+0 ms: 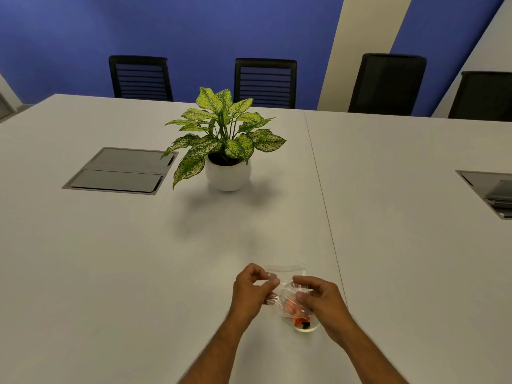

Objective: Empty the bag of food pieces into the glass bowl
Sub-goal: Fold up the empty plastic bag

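Low centre of frame: left hand (pixel 253 289) and right hand (pixel 318 297) each pinch the thin clear plastic bag (pixel 286 284) above the small glass bowl (pixel 304 327), orange pieces (pixel 292 304) inside; likely light, limp, slippery, best gripped by bottom corners.

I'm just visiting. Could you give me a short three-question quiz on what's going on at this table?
1. True or false: both hands, left hand and right hand, pinch the clear bag.
2. Some orange pieces lie at the bottom of: A) the white plant pot, B) the glass bowl, C) a chair seat.
3. Fill in: the bag is held directly above the ____.

Key: 1 true; 2 B; 3 bowl.
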`<move>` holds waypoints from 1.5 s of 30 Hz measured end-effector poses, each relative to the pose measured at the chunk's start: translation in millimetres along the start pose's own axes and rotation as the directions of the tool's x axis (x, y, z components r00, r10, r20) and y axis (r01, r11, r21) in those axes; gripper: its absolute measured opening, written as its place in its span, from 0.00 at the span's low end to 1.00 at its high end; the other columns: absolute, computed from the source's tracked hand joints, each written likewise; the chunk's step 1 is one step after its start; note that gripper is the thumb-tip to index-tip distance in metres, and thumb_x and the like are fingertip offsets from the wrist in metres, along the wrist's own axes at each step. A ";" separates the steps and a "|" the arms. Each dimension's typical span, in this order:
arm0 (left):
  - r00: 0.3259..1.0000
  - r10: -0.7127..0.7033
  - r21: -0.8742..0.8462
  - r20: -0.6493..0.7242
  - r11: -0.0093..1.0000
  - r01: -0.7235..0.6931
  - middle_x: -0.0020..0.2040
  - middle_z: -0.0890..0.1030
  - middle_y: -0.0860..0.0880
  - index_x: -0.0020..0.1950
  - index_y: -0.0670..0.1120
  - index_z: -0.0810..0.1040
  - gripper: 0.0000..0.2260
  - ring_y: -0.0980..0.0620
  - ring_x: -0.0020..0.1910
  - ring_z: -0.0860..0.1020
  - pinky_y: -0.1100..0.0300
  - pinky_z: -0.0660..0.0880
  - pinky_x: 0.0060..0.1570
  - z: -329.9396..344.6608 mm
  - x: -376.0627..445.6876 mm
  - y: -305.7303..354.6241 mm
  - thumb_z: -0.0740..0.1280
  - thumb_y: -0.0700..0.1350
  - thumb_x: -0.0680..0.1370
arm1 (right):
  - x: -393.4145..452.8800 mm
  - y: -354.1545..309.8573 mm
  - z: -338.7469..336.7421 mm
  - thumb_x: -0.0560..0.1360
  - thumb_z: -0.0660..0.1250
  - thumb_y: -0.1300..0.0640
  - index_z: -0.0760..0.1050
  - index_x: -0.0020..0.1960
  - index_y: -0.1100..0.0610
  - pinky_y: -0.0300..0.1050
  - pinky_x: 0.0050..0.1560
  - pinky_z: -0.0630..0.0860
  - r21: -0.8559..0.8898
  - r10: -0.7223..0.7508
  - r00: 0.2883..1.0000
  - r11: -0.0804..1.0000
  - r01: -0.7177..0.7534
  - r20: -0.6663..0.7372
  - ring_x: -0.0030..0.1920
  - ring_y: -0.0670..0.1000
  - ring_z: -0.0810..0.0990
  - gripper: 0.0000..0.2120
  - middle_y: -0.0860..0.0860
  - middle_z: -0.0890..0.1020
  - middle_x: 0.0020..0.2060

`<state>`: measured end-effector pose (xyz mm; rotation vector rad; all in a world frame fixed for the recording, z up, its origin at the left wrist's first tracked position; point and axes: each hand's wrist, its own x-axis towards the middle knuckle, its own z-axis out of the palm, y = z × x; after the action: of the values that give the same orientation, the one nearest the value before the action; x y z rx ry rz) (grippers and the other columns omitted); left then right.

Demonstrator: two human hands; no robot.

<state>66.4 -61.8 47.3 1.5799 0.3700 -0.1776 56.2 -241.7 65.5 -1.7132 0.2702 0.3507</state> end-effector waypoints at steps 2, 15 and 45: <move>0.997 -0.025 0.024 0.074 0.999 0.024 0.51 0.85 0.46 0.47 0.45 0.82 0.07 0.47 0.38 0.85 0.51 0.84 0.39 -5.0 -1.7 0.2 0.77 0.40 0.71 | 1.0 1.6 1.4 0.72 0.70 0.70 0.81 0.59 0.54 0.42 0.43 0.82 -0.029 -0.013 1.000 0.999 0.013 0.009 0.41 0.48 0.86 0.19 0.50 0.85 0.52; 0.918 -0.124 0.311 0.376 0.950 0.001 0.50 0.82 0.42 0.69 0.52 0.73 0.35 0.49 0.45 0.81 0.50 0.85 0.47 -43.4 8.0 -3.3 0.77 0.31 0.66 | 12.2 9.5 4.3 0.66 0.72 0.75 0.74 0.66 0.56 0.50 0.48 0.84 -0.182 0.052 0.990 0.983 -0.027 0.132 0.39 0.50 0.81 0.32 0.49 0.81 0.56; 0.923 -0.184 0.758 0.338 0.634 -0.152 0.79 0.54 0.45 0.80 0.43 0.48 0.50 0.46 0.73 0.67 0.64 0.63 0.69 -96.1 33.7 -75.6 0.78 0.38 0.68 | 43.5 54.3 120.6 0.73 0.64 0.67 0.55 0.77 0.56 0.42 0.63 0.71 -0.782 0.152 0.958 0.615 0.100 0.242 0.67 0.54 0.72 0.36 0.55 0.64 0.70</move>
<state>61.0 38.2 -30.4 2.3437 -0.0420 -0.7437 66.7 -131.3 -18.7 -2.5031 -0.1156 0.8308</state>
